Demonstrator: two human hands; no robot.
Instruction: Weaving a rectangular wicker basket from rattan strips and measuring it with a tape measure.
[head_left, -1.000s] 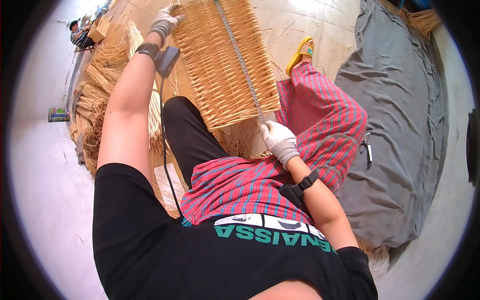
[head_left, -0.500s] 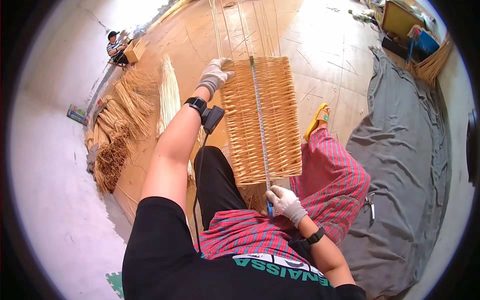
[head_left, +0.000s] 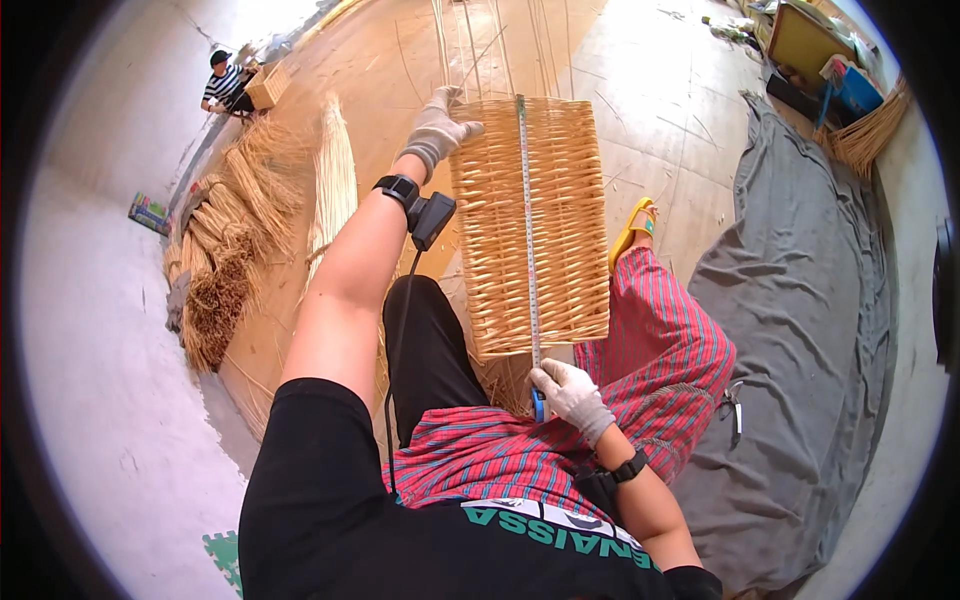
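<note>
A rectangular woven wicker panel point(head_left: 570, 230) is tilted up in front of me, with long thin rods point(head_left: 505, 50) running out past its far edge. My left hand point(head_left: 440, 128), in a pale glove, grips its far left corner. Along the panel's length lies the pulled-out blade of a tape measure point(head_left: 530, 215), its tip at the far edge. Just below the near edge, my gloved right hand point(head_left: 572, 395) is closed on the tape measure's blue case, which it partly covers.
Bundles of wicker rods point(head_left: 215, 250) lie on the floor at left, beside a pale bundle point(head_left: 333, 180). Grey cloth point(head_left: 800, 350) spreads along the right, with a metal tool point(head_left: 738, 410) at its edge. Far left, a person point(head_left: 226, 85) sits beside a wicker basket point(head_left: 267, 86).
The view has shifted slightly. The panel sits a little farther up and right in the picture, both hands keeping their holds and the tape still stretched along it.
</note>
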